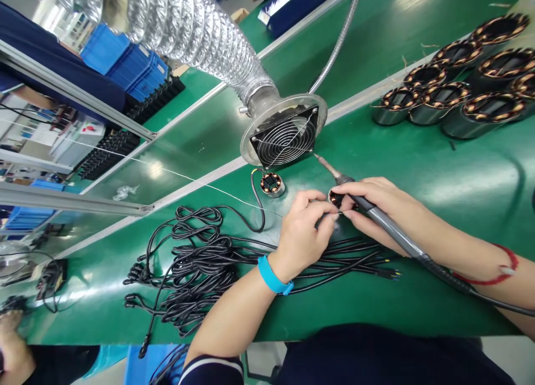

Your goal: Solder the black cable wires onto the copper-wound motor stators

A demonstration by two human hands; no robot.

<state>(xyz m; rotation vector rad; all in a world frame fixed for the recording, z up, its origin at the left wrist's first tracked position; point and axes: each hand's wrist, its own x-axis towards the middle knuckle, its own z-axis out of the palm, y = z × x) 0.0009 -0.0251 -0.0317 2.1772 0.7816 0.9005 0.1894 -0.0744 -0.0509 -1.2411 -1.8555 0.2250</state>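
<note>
My right hand [382,209] is closed around a soldering iron [387,220], whose tip points up and left toward the fan grille. The same hand's fingertips also grip a small wound motor stator [335,198], mostly hidden by the fingers. My left hand [307,226] is pinched at the stator's left edge. A thin pale wire [200,181], which looks like solder wire, runs from the far left to this hand; its end is hidden among the fingers. Another small stator [272,184] stands left of my hands, with a black cable [256,206] beside it.
A round fume-extractor hood [284,134] with a silver duct [200,37] hangs just beyond my hands. Black cables [200,273] lie bundled on the green bench [334,312]. Several larger stators [463,109] stand at right. Another person's hand [14,340] shows lower left.
</note>
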